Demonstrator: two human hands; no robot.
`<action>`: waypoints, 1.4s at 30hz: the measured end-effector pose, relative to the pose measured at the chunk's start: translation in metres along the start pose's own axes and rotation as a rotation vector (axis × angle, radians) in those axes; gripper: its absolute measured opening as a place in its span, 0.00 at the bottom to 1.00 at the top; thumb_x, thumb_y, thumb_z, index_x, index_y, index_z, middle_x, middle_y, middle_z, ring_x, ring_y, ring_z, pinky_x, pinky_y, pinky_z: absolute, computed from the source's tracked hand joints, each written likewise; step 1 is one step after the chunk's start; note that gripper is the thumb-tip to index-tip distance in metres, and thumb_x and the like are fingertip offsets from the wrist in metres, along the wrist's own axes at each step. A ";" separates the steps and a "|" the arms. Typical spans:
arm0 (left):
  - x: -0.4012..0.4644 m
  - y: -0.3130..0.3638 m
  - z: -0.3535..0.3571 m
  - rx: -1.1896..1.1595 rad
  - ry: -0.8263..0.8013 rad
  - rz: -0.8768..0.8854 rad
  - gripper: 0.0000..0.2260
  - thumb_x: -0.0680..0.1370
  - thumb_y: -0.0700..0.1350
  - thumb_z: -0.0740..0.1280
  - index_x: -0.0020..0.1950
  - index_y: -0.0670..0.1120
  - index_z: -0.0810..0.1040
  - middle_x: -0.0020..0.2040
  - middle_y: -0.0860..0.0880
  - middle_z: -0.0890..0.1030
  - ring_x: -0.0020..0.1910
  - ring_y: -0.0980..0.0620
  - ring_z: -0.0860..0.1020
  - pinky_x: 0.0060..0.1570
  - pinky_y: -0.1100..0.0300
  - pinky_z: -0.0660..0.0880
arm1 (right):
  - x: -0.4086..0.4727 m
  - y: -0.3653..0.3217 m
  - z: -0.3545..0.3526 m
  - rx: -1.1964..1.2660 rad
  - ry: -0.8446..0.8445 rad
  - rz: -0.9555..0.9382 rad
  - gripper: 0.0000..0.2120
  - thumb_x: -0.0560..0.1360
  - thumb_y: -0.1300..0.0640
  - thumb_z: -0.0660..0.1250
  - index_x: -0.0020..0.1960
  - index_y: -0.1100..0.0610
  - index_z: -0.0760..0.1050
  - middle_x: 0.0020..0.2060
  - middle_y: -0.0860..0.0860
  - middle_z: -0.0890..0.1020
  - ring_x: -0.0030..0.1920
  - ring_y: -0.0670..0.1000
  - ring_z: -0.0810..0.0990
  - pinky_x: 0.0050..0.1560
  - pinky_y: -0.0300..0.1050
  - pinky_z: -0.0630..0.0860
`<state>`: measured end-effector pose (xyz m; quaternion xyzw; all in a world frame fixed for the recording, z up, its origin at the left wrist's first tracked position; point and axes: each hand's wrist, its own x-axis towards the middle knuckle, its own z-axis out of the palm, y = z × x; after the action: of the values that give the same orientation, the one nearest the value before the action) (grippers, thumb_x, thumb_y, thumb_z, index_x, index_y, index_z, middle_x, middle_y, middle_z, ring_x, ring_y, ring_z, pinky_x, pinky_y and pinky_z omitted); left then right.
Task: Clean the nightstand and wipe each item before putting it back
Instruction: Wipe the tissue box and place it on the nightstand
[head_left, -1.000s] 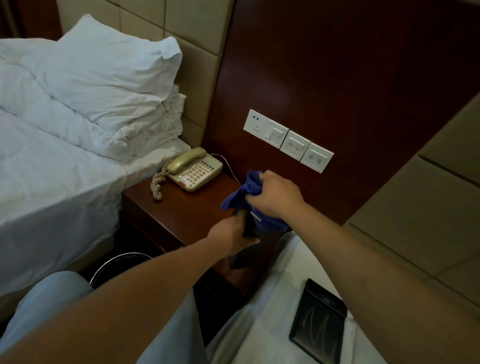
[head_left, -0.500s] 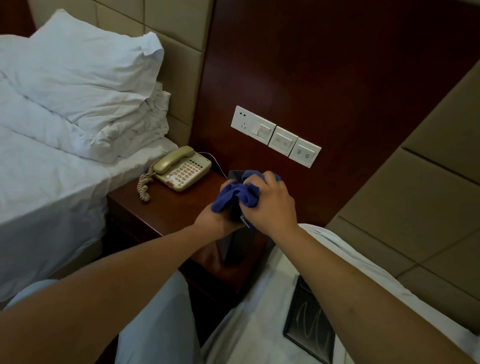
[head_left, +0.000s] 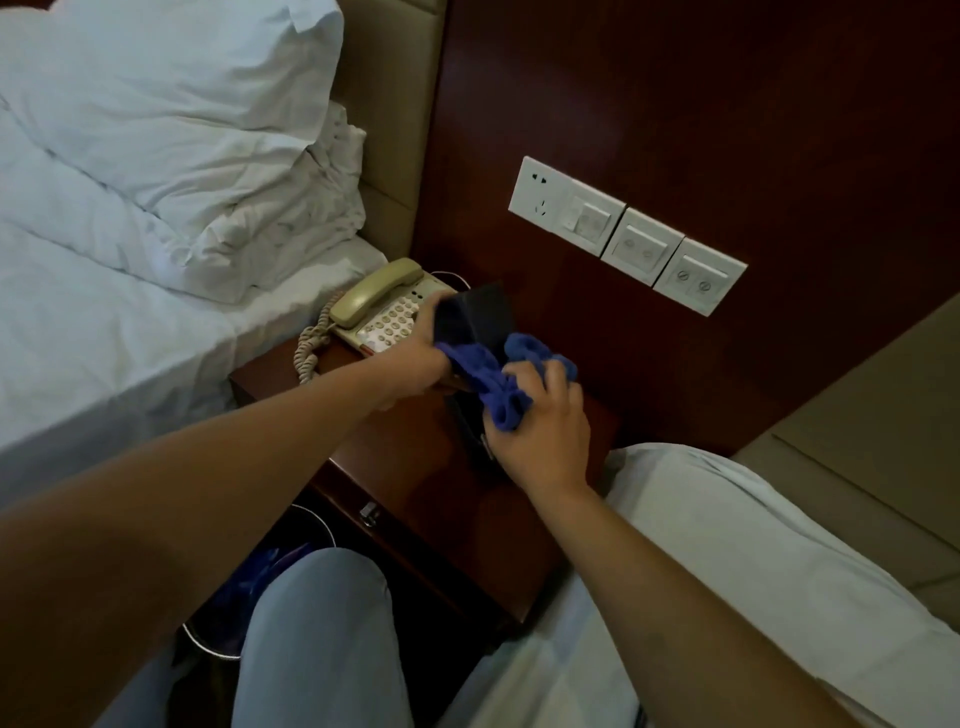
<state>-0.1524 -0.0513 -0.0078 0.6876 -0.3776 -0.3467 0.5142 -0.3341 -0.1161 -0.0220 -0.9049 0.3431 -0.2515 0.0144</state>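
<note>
While the fingers (head_left: 540, 382) of the right hand (head_left: 543, 436) are curled tightly around the bunched blue cloth (head_left: 493, 379), the left hand (head_left: 423, 345) grips a dark, box-like item (head_left: 480, 314) by its upper end and holds it tilted above the nightstand (head_left: 415, 457), just in front of the beige telephone (head_left: 387, 309). What this item is exactly, I cannot tell, because it is dark and partly covered. To do this step well, I think the left hand should keep the item steady and turn it little by little, so that the cloth meets every face, also the underside and the corners. The cloth should be pressed firmly but spread a little flatter, because a tight ball touches only a small area. The item should stay over the desk top, not over the waste bin (head_left: 244, 613) below, in case it slips.
</note>
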 end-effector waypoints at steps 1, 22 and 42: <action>0.005 -0.007 -0.002 -0.061 0.020 -0.014 0.37 0.78 0.27 0.66 0.73 0.62 0.59 0.56 0.50 0.73 0.46 0.50 0.80 0.35 0.63 0.80 | -0.011 0.005 0.006 0.000 -0.003 0.004 0.18 0.73 0.44 0.66 0.60 0.49 0.76 0.57 0.54 0.74 0.50 0.62 0.75 0.43 0.50 0.76; -0.054 0.038 0.031 -0.350 0.100 -0.124 0.14 0.88 0.53 0.54 0.73 0.54 0.63 0.67 0.45 0.72 0.51 0.47 0.80 0.35 0.62 0.79 | 0.017 -0.028 -0.056 0.213 0.048 0.069 0.15 0.73 0.43 0.67 0.59 0.44 0.73 0.60 0.51 0.73 0.59 0.57 0.75 0.50 0.49 0.75; -0.022 0.045 0.030 -0.065 0.111 -0.096 0.23 0.81 0.64 0.64 0.71 0.58 0.60 0.63 0.49 0.76 0.51 0.49 0.83 0.35 0.61 0.77 | -0.072 0.059 0.003 0.927 -0.162 0.747 0.14 0.77 0.64 0.70 0.57 0.48 0.74 0.51 0.55 0.81 0.54 0.60 0.82 0.53 0.52 0.77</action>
<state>-0.1963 -0.0534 0.0305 0.7059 -0.3037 -0.3444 0.5393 -0.4150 -0.1167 -0.0685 -0.6386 0.4904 -0.2831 0.5212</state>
